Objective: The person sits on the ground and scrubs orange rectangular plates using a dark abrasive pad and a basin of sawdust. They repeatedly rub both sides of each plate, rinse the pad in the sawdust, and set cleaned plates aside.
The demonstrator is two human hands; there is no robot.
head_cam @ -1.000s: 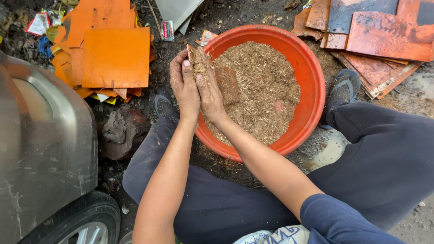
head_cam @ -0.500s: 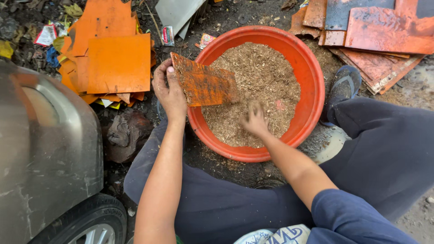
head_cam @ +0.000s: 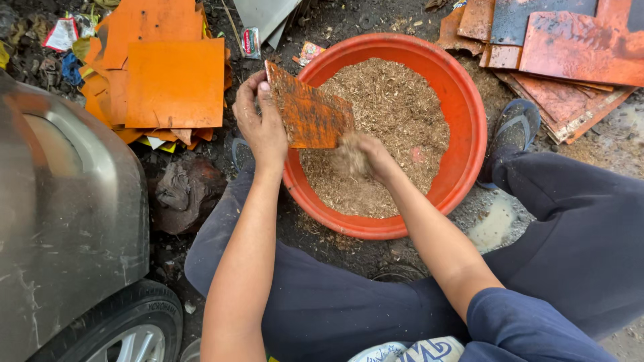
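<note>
Legs: the person sat on the ground in dark blue trousers (head_cam: 349, 308), knees spread around the basin.
Car: a grey car body (head_cam: 60, 221) and tyre (head_cam: 127, 328) stood close on the left.
Right hand: the right hand (head_cam: 365, 157) lay in the sawdust, fingers clenched on a blurred clump of it, just below the sheet's lower edge.
Left hand: the left hand (head_cam: 261, 124) gripped the rusty orange metal sheet (head_cam: 308, 114) by its left edge, fingers grasping it tilted over the basin's left side.
Basin: a round orange plastic basin (head_cam: 463, 100) held pale sawdust (head_cam: 396, 107).
Foot: a sandal (head_cam: 513, 127) rested right of the basin.
Far left: a stack of orange sheets (head_cam: 171, 80) lay on dirt.
Far right: rusted reddish plates (head_cam: 570, 47) were piled.
</note>
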